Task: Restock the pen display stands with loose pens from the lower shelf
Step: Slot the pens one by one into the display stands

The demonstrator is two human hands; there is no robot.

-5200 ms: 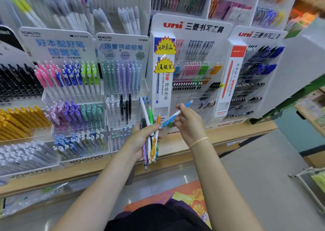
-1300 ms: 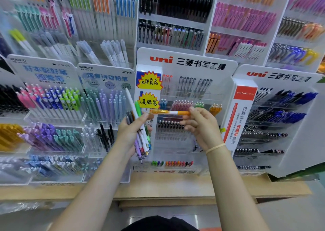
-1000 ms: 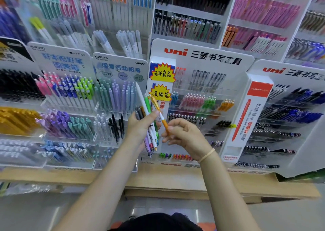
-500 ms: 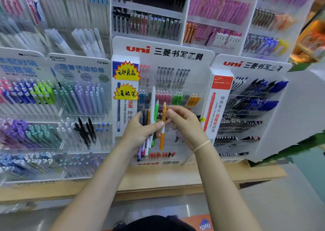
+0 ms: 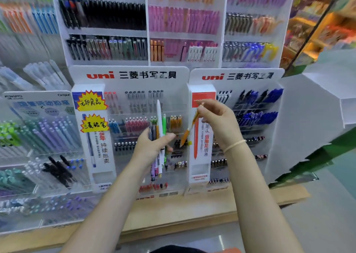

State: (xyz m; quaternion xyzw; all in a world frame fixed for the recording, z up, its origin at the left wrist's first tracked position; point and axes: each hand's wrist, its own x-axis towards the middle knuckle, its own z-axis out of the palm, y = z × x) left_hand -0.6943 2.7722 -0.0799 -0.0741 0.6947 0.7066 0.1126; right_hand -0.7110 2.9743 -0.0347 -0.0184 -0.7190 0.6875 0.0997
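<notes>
My left hand (image 5: 152, 146) grips a bundle of loose pens (image 5: 159, 129), white, green, orange and purple, held upright in front of the left uni display stand (image 5: 131, 75). My right hand (image 5: 217, 121) pinches a single orange pen (image 5: 187, 131) by its top end; the pen hangs tilted, tip down, just right of the bundle. It sits near the stand's row of orange pens (image 5: 175, 120). The bundle's lower ends stick out below my left palm.
A second uni display stand (image 5: 237, 76) with blue and black pens stands to the right, a Kokuyo display (image 5: 38, 106) to the left. Taller racks (image 5: 146, 31) of pens rise behind. All rest on a wooden shelf (image 5: 192, 208). A white and green fixture (image 5: 316, 121) juts in at right.
My right hand has drawn the orange pen out of the bundle and lifted it to the right, away from my left hand. The view has shifted up and right.
</notes>
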